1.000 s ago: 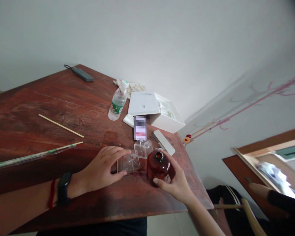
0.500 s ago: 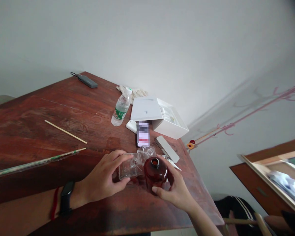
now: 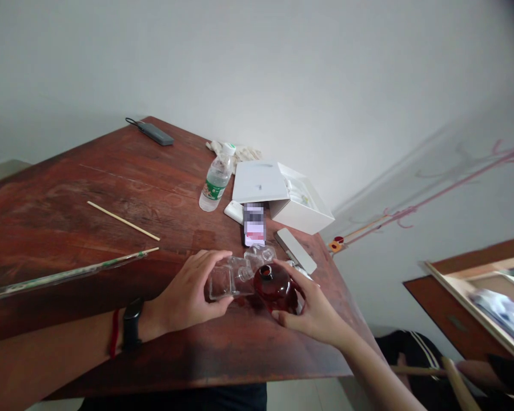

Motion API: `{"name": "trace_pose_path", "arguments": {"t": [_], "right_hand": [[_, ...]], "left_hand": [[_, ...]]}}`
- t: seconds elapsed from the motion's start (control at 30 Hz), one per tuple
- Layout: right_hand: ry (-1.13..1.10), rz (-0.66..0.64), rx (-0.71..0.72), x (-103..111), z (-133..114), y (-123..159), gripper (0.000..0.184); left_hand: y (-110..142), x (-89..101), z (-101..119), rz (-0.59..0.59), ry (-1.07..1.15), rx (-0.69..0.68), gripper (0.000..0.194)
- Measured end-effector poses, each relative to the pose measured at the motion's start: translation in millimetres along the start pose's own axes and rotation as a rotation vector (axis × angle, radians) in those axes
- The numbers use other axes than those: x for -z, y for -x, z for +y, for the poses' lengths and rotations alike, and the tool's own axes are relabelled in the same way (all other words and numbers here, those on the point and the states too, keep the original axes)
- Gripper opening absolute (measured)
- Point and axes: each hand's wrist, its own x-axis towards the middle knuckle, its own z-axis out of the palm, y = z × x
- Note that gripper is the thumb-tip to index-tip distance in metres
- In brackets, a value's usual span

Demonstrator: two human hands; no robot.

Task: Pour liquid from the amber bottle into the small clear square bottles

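Note:
My left hand (image 3: 189, 294) grips a clear square glass bottle (image 3: 228, 279), tipped so its neck points right toward a dark red round bottle (image 3: 276, 288). My right hand (image 3: 314, 311) is wrapped round the red bottle, tilting its open mouth up and left toward the clear one. The two bottle mouths almost meet just above the wooden table (image 3: 68, 228). A second clear glass piece (image 3: 261, 255) lies on the table just behind them. A black band and a red string sit on my left wrist.
Behind stand a phone (image 3: 254, 224), a water bottle (image 3: 216, 180), an open white box (image 3: 282, 194), a flat white case (image 3: 297, 251) and a dark power bank (image 3: 154, 132). Two thin sticks (image 3: 122, 221) lie at left. Another person's hand with a wooden handle shows at lower right.
My left hand has lifted the clear bottle off the table and tipped it toward the red one. My right hand has tilted the red bottle's mouth leftward.

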Motion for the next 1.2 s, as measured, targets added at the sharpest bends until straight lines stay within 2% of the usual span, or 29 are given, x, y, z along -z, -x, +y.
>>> {"name": "trace_pose_path", "arguments": {"t": [0.43,0.6,0.97,1.2], "right_hand": [[0.07,-0.088,0.028,7.4,-10.7,-9.5,0.083],[0.127,-0.07,0.023,5.7,-8.1,-4.1,0.089],[0.209,-0.138,0.057,7.1,-18.9,-6.1,0.082],[0.226,-0.16,0.059,9.1,-20.6,-5.0,0.086]], "left_hand": [[-4.6,1.4,0.1,-0.027,0.051,0.029,0.07],[-5.2,3.0,1.8,-0.063,0.072,0.041,0.07],[-5.9,3.1,-2.3,-0.113,0.062,-0.012,0.074],[-6.0,3.2,-5.2,-0.132,0.061,-0.049,0.076]]}}
